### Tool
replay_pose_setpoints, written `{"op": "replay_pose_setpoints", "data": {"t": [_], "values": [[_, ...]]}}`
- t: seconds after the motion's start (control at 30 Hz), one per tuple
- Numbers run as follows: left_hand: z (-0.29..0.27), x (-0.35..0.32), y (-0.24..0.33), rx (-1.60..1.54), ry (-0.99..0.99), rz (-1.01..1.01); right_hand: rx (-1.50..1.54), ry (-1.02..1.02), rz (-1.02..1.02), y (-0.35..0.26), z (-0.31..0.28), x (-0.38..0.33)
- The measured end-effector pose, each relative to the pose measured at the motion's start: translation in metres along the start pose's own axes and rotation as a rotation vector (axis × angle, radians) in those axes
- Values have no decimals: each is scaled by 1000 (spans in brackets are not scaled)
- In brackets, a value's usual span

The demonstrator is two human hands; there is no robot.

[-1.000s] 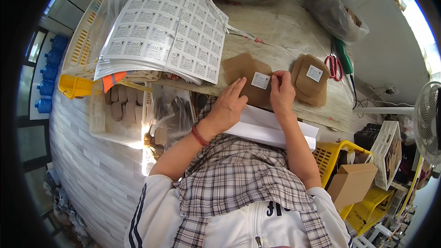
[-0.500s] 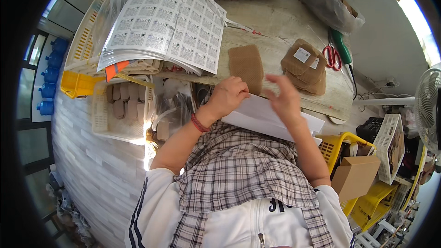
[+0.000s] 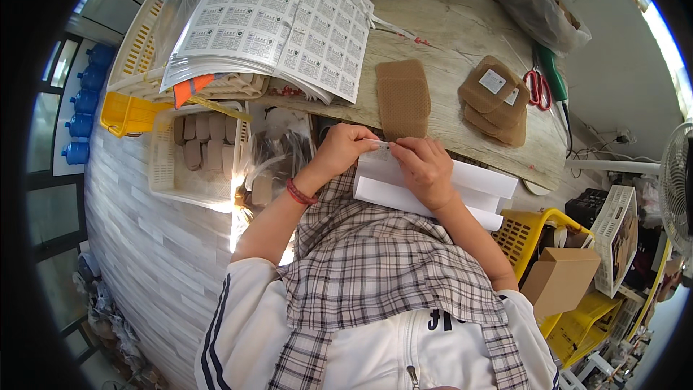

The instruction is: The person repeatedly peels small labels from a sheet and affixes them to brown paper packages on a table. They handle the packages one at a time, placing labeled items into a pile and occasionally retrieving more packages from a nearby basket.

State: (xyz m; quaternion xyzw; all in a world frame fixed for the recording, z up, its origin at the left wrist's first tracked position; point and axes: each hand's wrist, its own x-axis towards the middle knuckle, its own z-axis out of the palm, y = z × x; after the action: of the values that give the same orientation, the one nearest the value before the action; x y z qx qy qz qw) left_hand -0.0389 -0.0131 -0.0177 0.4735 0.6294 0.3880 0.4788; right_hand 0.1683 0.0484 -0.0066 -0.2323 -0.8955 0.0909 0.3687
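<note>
- Head view showed both hands meeting at the near edge of the wooden tabletop.
- The left hand and the right hand pinched together a small white label between their fingertips.
- The label was just above a stack of white sheets lying on the person's lap.
- A plain brown pouch lay flat on the tabletop, just beyond the label.
- A pile of labelled brown pouches lay to the right, near red scissors.
- Large sheets of printed labels lay at the left.
</note>
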Motion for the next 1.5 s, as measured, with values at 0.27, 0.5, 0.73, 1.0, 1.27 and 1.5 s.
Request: {"op": "replay_pose_setpoints", "data": {"t": [0.27,0.5,0.73,1.0,1.27,1.5], "values": [[-10,1,1,-169,-133,-165,167,90,128,-5,14,-1],[-19,9,9,-180,-258,-216,189,122,-12,-3,16,-3],[-7,23,36,451,-277,22,274,77,4,3,16,-6],[6,26,45,673,-311,187,338,-13,37,11,12,-9],[14,24,30,666,-141,375,698,-100,296,16,-21,0],[12,11,40,703,-59,408,1079,6,926,66,-16,28]]}}
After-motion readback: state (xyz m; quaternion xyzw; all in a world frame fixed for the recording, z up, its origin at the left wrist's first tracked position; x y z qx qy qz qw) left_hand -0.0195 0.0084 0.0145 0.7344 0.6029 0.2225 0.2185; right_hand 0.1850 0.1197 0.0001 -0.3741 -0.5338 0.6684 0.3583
